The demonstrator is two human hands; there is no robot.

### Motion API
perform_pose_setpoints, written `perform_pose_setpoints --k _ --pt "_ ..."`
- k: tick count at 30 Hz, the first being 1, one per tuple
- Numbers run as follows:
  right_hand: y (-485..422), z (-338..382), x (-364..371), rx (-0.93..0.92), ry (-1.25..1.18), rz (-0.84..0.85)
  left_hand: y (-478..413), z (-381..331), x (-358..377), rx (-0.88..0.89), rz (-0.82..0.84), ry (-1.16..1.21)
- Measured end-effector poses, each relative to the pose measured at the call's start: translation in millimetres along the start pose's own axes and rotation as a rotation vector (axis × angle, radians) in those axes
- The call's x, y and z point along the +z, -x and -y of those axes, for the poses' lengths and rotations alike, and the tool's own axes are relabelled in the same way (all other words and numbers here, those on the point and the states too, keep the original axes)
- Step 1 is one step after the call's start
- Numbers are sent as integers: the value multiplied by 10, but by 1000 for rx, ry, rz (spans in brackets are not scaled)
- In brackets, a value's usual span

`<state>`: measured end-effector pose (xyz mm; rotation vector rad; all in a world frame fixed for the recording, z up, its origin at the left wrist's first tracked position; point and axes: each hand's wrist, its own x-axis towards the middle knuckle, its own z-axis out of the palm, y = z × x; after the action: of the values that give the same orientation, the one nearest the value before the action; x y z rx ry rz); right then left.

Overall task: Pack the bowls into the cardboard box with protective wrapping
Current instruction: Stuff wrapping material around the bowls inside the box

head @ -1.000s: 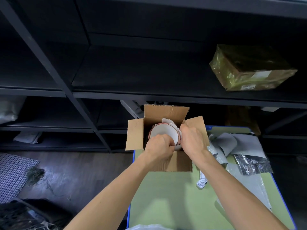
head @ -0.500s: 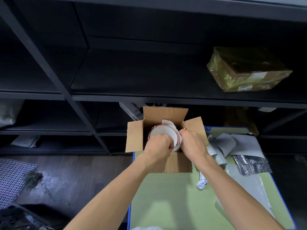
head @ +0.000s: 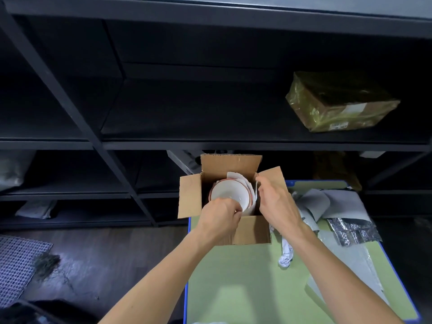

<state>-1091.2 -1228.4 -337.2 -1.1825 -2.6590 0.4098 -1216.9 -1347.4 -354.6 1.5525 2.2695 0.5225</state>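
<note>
Left hand point(head: 219, 217) grips the bowls point(head: 230, 195) and hides their near rim; how many are stacked is unclear. Cardboard box point(head: 253, 231) walls hide their lower parts. Right hand point(head: 278, 204) fingertips maybe pinch the wrapping paper point(head: 236, 176), too dim to tell. Parcel point(head: 339, 104) label unreadable. Table point(head: 245, 288) near edge cut off by frame bottom.

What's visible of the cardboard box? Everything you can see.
Plain brown corrugated cardboard box, upright at the far left corner of the green table, top open: back flap standing, left and right flaps splayed outward. Inside are nested white bowls with white wrapping paper behind them. The left hand reaches in and grips the bowls' near rim; the right hand is at the right flap's inner edge, grip unclear.
</note>
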Motion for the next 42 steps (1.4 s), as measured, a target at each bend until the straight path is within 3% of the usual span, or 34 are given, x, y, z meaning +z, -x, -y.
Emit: perform_pose_setpoints --k 7,19,28,42 --pt "279 -69 -124 -62 -97 -60 112 -33 18 19 -79 -26" --pt "790 -408 -279 1 -143 -28 198 -326 114 130 -241 38" --pt "1104 -927 -267 75 -183 27 365 -932 485 303 -56 31" --pt "2116 -2639 -118 492 -57 355 193 -1780 1817 190 402 -95"
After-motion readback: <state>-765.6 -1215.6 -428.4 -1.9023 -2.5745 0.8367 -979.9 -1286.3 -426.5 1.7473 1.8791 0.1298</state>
